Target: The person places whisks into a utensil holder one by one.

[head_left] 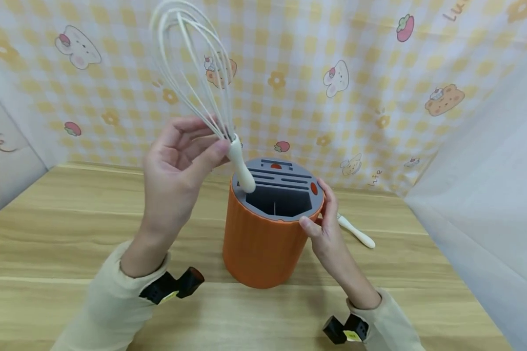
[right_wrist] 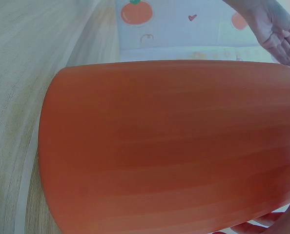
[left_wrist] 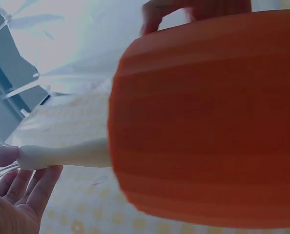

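Left hand (head_left: 175,161) pinches whisk (head_left: 193,73) at neck, handle tip over holder (head_left: 263,243) opening, mid-table (head_left: 48,219)
Right hand (head_left: 327,229) fingers curled on holder rim
Risk: light pinch lets whisk swing, strike slotted lid, tip holder

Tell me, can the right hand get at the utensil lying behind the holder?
Probably yes: the utensil lies bare on the table just beyond the right hand, but that hand grips the holder.
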`<state>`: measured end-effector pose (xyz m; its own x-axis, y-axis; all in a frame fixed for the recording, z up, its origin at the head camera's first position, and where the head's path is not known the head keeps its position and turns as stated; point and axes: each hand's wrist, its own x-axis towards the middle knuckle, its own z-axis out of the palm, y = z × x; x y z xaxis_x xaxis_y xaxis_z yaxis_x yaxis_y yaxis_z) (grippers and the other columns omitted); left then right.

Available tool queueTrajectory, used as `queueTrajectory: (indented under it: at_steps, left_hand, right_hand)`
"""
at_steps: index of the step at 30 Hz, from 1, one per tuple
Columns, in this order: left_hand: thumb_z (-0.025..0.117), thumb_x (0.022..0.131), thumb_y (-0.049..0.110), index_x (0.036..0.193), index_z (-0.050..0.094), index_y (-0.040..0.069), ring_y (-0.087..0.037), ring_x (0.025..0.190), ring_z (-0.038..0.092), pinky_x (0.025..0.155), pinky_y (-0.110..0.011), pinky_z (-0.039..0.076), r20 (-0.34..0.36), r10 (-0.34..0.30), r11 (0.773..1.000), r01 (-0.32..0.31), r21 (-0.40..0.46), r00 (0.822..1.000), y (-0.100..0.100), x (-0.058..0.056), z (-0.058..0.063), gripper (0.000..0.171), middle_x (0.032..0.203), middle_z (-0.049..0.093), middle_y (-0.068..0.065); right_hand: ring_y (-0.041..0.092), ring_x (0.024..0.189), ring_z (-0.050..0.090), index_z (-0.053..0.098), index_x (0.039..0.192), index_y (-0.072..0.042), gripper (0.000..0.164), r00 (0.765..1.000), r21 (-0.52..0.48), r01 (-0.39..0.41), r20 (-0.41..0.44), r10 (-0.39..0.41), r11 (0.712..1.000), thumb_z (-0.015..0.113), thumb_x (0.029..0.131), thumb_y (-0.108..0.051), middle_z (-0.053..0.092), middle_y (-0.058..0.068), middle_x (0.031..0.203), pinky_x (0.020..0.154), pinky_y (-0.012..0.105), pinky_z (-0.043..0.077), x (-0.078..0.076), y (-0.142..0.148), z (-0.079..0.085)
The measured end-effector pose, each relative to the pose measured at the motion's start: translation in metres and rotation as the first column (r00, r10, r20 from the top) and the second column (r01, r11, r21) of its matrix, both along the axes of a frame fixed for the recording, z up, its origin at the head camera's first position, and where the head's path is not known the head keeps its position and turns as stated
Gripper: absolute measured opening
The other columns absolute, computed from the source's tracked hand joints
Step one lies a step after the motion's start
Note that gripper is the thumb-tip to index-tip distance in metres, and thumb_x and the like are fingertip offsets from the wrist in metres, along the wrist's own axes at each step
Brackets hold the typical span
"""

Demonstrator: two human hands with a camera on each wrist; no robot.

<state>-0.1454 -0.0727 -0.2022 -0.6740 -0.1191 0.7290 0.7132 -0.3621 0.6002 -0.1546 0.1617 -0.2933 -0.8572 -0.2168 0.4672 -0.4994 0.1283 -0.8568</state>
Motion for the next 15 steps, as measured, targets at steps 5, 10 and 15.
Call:
queueTrajectory:
  at_steps: [5, 10, 15]
  left_hand:
    - [0.06, 0.082, -0.012, 0.105, 0.057, 0.003, -0.019, 0.091, 0.064, 0.078, -0.03, 0.057, 0.074, 0.022, 0.994, -0.014, -0.111, 0.997, 0.009, -0.002, -0.007, 0.027, 0.105, 0.066, -0.005]
    - [0.062, 0.082, -0.009, 0.107, 0.053, -0.001, -0.02, 0.096, 0.061, 0.081, -0.029, 0.056, 0.105, -0.002, 0.97, 0.027, -0.242, 0.994, 0.014, -0.006, -0.014, 0.028, 0.108, 0.063, -0.008]
    - [0.063, 0.081, -0.01, 0.107, 0.046, -0.002, -0.02, 0.098, 0.06, 0.08, -0.031, 0.057, 0.151, -0.012, 0.934, 0.065, -0.351, 0.989, 0.019, -0.011, -0.019, 0.033, 0.11, 0.06, -0.013]
  right_hand:
    - [0.023, 0.115, 0.043, 0.012, 0.145, -0.02, 0.069, 1.0, 0.009, 0.011, 0.005, -0.011, 1.0, 0.052, 0.091, -0.032, 0.029, 0.013, 0.141, 0.085, 0.016, 0.048, 0.0, 0.0, 0.001]
    - [0.014, 0.114, 0.044, 0.012, 0.145, -0.015, 0.072, 1.0, -0.024, -0.003, -0.015, 0.002, 1.0, 0.055, 0.091, -0.036, 0.029, 0.018, 0.141, 0.085, 0.015, 0.047, -0.001, -0.001, 0.001]
    - [0.02, 0.116, 0.041, 0.011, 0.145, -0.013, 0.071, 1.0, 0.006, 0.023, -0.021, -0.022, 1.0, 0.052, 0.091, -0.036, 0.03, 0.02, 0.14, 0.086, 0.014, 0.046, -0.001, -0.001, 0.001]
